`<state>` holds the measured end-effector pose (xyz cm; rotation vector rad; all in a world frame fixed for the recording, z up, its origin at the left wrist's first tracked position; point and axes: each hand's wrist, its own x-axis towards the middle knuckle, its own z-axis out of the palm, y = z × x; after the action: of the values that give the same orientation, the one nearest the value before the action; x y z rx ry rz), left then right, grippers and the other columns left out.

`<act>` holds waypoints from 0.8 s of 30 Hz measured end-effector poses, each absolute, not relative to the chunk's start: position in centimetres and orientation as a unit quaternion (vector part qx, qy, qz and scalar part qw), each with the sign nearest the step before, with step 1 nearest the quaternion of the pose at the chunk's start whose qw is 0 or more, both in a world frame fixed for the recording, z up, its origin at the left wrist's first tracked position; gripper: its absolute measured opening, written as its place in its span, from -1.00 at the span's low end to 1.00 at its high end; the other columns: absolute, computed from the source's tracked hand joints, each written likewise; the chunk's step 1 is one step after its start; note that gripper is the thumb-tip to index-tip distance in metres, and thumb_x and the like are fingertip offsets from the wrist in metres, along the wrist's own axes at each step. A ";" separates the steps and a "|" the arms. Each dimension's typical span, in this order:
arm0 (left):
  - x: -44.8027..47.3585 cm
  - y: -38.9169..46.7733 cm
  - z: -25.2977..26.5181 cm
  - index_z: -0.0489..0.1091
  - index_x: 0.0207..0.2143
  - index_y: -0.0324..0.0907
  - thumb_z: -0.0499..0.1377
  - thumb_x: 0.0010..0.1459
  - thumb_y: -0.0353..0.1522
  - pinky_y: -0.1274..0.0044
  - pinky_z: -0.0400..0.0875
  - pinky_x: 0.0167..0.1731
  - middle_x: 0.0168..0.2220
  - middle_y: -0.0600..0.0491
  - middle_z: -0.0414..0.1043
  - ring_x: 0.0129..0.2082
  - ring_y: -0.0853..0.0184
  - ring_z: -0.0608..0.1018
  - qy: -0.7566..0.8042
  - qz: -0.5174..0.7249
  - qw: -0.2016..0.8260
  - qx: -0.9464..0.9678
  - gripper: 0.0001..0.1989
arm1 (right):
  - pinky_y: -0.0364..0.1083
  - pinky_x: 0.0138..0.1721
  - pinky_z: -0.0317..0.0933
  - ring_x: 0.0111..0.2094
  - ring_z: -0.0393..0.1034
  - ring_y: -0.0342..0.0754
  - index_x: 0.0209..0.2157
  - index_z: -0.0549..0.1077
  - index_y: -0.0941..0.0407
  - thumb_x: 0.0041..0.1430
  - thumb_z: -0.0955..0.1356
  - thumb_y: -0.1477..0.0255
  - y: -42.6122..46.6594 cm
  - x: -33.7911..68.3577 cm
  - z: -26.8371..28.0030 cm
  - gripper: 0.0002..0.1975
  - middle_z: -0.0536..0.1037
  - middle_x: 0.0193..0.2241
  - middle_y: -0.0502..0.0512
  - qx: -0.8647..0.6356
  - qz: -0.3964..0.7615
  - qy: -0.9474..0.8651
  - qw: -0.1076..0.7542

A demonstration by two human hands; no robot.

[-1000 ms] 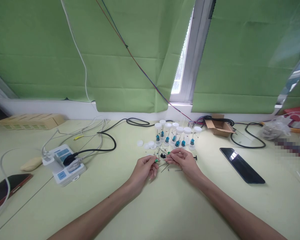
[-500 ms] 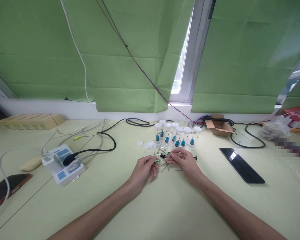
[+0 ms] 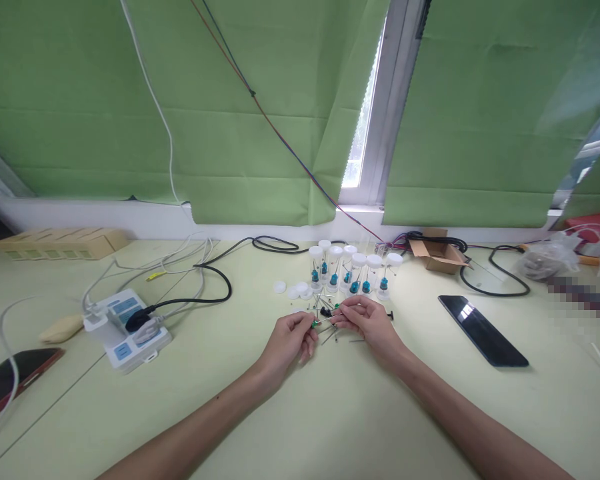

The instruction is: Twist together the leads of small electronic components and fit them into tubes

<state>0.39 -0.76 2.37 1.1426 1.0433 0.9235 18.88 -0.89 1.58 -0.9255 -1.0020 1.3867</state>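
My left hand (image 3: 293,335) pinches a small green part (image 3: 314,325) between thumb and fingertips. A thin metal rod (image 3: 326,319) runs from it toward my right hand (image 3: 361,320), whose closed fingers grip the rod's other end. Beneath and behind the hands lie loose thin metal rods (image 3: 327,335), a small black part (image 3: 325,311) and another green piece (image 3: 337,306). Just beyond stand several clear tubes with white caps (image 3: 359,259), each holding a blue part with a rod. Loose white caps (image 3: 300,291) lie left of the tubes.
A black phone (image 3: 484,331) lies to the right, with a small open cardboard box (image 3: 443,257) behind it. On the left are a white power strip (image 3: 125,330), cables, a dark device (image 3: 17,380) and a row of yellowish boxes (image 3: 63,244) along the wall.
The green part in my left hand has shifted very slightly right and down. Otherwise both hands keep nearly the same pose.
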 end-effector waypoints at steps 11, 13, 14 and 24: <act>0.3 -0.6 2.0 0.37 -0.45 -0.27 0.18 0.13 -0.16 0.65 0.14 -0.75 -0.60 0.08 0.36 -0.73 0.52 0.31 0.446 0.404 0.627 0.494 -0.68 | -0.03 -0.13 0.41 -0.28 0.58 0.03 -0.37 0.45 0.15 -0.10 0.55 0.23 -0.9 18.7 1.2 -0.64 0.63 -0.40 0.12 -0.387 0.598 -0.417 0.564; 0.3 -0.6 1.9 0.38 -0.44 -0.28 0.18 0.13 -0.16 0.66 0.13 -0.75 -0.60 0.07 0.36 -0.73 0.52 0.31 0.445 0.405 0.629 0.493 -0.67 | -0.03 -0.13 0.41 -0.29 0.58 0.03 -0.37 0.45 0.15 -0.10 0.55 0.23 -0.9 18.6 1.1 -0.64 0.63 -0.40 0.12 -0.384 0.603 -0.414 0.564; 0.3 -0.6 1.9 0.39 -0.44 -0.28 0.18 0.13 -0.16 0.66 0.12 -0.75 -0.59 0.07 0.36 -0.73 0.52 0.31 0.444 0.406 0.629 0.492 -0.67 | -0.03 -0.12 0.41 -0.28 0.58 0.02 -0.37 0.45 0.15 -0.10 0.55 0.23 -0.9 18.6 1.0 -0.64 0.63 -0.40 0.12 -0.383 0.605 -0.412 0.564; 0.3 -0.5 1.7 0.40 -0.42 -0.30 0.22 0.10 -0.16 0.66 0.17 -0.73 -0.58 0.05 0.37 -0.69 0.49 0.35 0.431 0.419 0.641 0.478 -0.67 | -0.02 -0.08 0.39 -0.26 0.58 0.03 -0.37 0.45 0.14 -0.11 0.55 0.25 -0.9 18.4 0.8 -0.64 0.63 -0.41 0.10 -0.377 0.619 -0.399 0.561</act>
<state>0.30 -0.50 1.65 1.0889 0.9817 0.9547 18.43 -0.93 0.77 -0.8886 -0.9398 1.4594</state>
